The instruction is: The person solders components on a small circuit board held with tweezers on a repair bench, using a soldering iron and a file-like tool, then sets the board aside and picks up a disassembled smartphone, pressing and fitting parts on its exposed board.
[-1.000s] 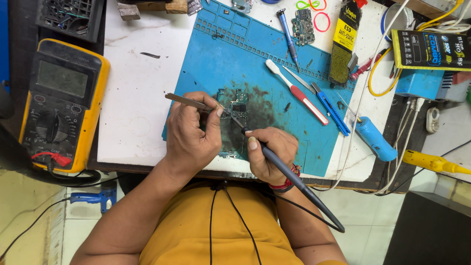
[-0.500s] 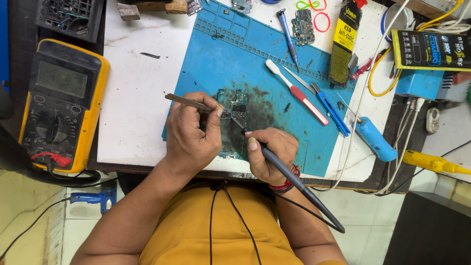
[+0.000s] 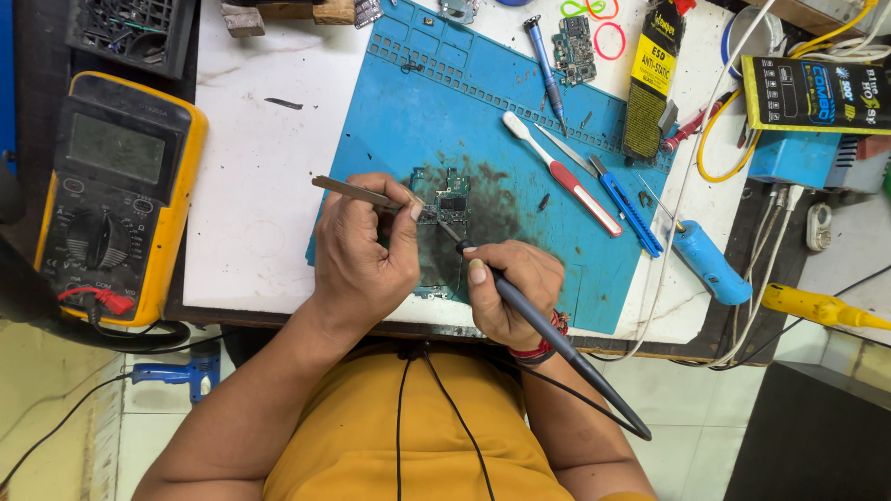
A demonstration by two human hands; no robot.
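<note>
Barely shifted since the earlier frame: left hand [image 3: 364,250] pinching tweezers [image 3: 357,192], right hand [image 3: 512,289] gripping soldering iron [image 3: 548,329], tip on circuit board [image 3: 444,211] atop blue mat [image 3: 483,111]. Soldering apparently midway, joints too small to judge.

At nine o'clock I see the yellow meter's grey screen [image 3: 115,148]; at one o'clock a black-and-yellow pouch [image 3: 652,79]; at two o'clock a black printed packet [image 3: 815,93].

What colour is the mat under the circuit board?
Blue, with dark smudges around the circuit board; the mat shows best in the head view.
</note>
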